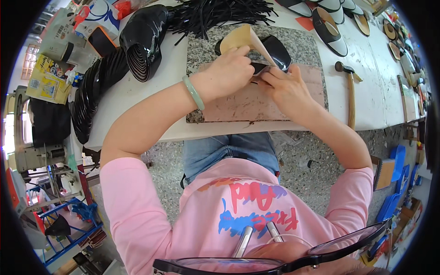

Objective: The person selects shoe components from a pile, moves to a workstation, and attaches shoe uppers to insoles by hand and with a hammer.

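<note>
On the stone slab (201, 46) lies a glossy black shoe upper (277, 51) with a beige lining (238, 37) standing up from it. My left hand (231, 71), below a green bangle, has its fingers bent and pressed onto the upper's near edge by the lining. My right hand (288, 89) pinches the same edge just to the right, its thumb and fingers close together. Part of the upper is hidden under both hands. A worn pinkish board (247, 106) covers the slab's near part, beneath my wrists.
Stacked glossy black uppers (143, 41) line the left side, near an orange-edged phone (101, 42) and a clear jar (79, 55). Thin black strips (220, 16) heap behind the slab. Rightward lie a wooden-handled hammer (351, 94) and black-and-white uppers (331, 34).
</note>
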`<state>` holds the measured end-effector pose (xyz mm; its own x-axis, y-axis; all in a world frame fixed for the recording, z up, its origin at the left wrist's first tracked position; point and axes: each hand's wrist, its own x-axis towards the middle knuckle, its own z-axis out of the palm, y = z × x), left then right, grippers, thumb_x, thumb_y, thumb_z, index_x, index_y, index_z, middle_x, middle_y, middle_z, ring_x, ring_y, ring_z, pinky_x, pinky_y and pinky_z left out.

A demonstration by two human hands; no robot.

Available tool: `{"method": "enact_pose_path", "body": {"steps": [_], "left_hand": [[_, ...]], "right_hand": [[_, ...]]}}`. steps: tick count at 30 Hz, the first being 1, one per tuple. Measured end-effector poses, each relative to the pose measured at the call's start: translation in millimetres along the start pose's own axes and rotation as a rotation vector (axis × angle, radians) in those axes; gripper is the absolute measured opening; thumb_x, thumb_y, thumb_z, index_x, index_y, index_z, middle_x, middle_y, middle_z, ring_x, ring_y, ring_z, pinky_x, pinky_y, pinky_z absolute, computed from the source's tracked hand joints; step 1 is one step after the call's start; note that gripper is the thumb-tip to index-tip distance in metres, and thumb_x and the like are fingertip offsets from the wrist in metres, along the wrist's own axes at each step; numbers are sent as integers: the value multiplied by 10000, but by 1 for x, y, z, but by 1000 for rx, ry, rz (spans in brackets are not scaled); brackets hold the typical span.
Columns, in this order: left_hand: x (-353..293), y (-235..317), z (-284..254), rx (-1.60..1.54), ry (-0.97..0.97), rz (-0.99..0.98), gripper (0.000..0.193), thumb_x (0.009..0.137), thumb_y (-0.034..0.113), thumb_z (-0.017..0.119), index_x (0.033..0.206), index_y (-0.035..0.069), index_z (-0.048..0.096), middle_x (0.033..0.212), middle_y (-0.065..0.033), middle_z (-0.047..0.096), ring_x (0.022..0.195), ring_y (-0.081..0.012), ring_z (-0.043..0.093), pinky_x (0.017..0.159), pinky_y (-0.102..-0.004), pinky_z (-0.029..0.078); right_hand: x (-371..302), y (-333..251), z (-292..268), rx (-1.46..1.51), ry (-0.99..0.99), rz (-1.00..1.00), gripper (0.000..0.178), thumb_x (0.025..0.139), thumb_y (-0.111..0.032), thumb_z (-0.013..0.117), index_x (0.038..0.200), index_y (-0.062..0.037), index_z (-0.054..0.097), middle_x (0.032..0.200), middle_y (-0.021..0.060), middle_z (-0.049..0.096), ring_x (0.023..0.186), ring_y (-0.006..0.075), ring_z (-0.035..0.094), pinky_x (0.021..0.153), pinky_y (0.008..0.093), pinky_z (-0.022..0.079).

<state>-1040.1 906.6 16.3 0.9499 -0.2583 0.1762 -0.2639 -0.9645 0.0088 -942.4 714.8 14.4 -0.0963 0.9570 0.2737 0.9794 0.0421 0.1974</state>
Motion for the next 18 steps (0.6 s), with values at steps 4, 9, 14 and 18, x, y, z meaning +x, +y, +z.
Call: {"method": "enact_pose_path", "body": {"steps": [4, 9, 14, 18], "left_hand": [[-14, -11, 0, -5, 64, -8, 133, 746, 193, 665, 701, 68, 676, 741, -43, 644, 936, -179, 544, 810, -380, 401], [-16, -4, -4, 187, -70, -55, 99, 779, 179, 621, 747, 105, 678, 735, 12, 644, 890, -147, 568, 809, -377, 349], [-26, -13, -4, 100, 47, -123, 116, 781, 206, 623, 721, 115, 664, 690, 5, 628, 830, -146, 582, 820, -384, 347], [-22, -5, -5, 266, -26, -76, 116, 785, 220, 622, 739, 123, 665, 688, 2, 616, 781, -152, 591, 827, -386, 352]], "right_hand": [[-2, -4, -1, 17, -88, -12, 217, 744, -127, 587, 938, -81, 671, 951, -35, 529, 992, 126, 487, 820, 388, 327], [12, -6, -1, 54, -26, 13, 259, 759, -115, 573, 1001, -70, 656, 984, -33, 537, 1019, 125, 487, 811, 387, 333], [7, -11, 8, 70, -57, 31, 313, 778, -112, 556, 1077, -63, 637, 1060, -13, 533, 1042, 124, 488, 793, 377, 349], [21, -12, 11, 90, -16, 36, 340, 788, -123, 550, 1116, -86, 629, 1098, -6, 529, 1036, 128, 497, 775, 368, 358]]}}
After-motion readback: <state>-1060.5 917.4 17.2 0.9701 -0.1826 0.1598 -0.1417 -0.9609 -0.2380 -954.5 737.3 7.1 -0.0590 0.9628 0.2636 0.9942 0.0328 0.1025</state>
